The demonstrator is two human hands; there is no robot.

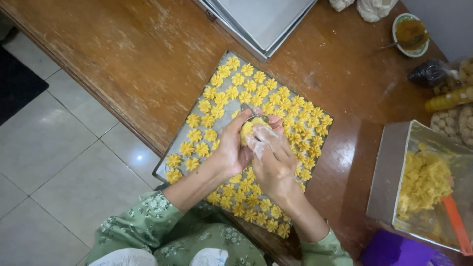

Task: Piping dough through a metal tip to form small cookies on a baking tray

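Left hand: my left hand (231, 148) is clenched around a small metal mould with a lump of yellow dough (251, 127) in it, held over the tray centre.
Right hand: my right hand (272, 156), floury at the fingertips, presses onto the same lump from 4 o'clock; it grips nothing of its own that I can see.
Tray: the flat grey metal baking tray (167, 170) lies skewed on the brown wooden table (148, 49), one corner past the table edge at 7 o'clock.
Done: rows of small yellow flower-shaped dough pieces (231, 81) fill nearly the whole sheet – I judge it close to full.
Left: only a bare strip shows near the 9 o'clock edge; what lies under my hands I cannot tell.
Supply: at 3 o'clock a clear plastic bag of yellow dough (423, 182) in a metal container, with an orange scraper (456, 221) – plenty remains, so more shaping is left.
Spare: stacked empty metal trays (261, 19) at 12 o'clock.
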